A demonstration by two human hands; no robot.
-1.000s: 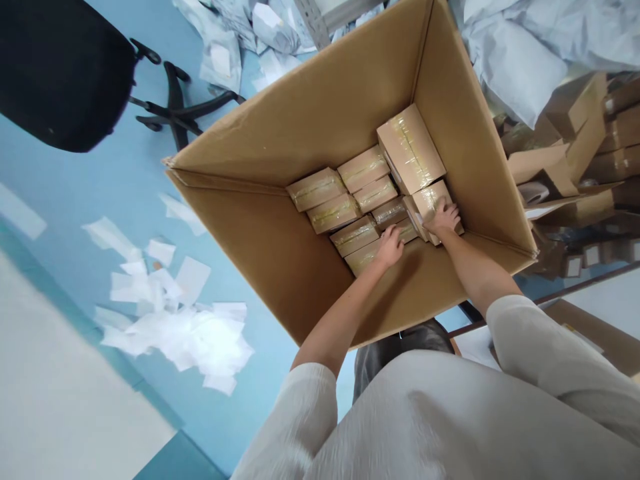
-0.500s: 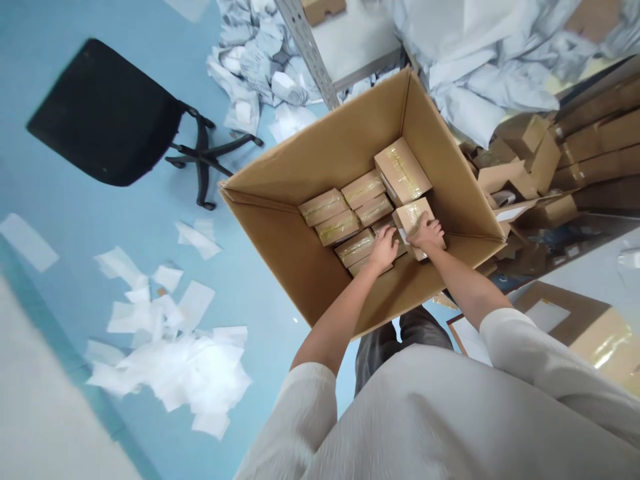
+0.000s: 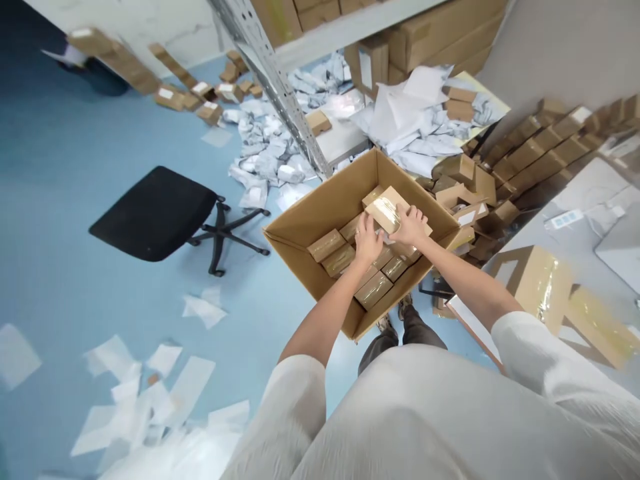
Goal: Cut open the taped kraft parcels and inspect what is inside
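A small taped cardboard box is held between my two hands above the other boxes in a large open carton. My right hand grips its near right side, thumb toward the middle. My left hand presses against its left end with the fingers bent. Beneath and around lie several more small taped boxes, packed side by side on the carton's floor. The held box covers part of those at the far right corner.
A black office chair stands left of the carton. A perforated metal post rises just behind it. White paper sheets litter the blue floor. Grey mailer bags are heaped behind, and taped cartons sit on the right.
The small box has risen off the others in my right hand, tilting. My left hand has moved from nearby boxes to its end. The camera view now takes in more of the room beyond.
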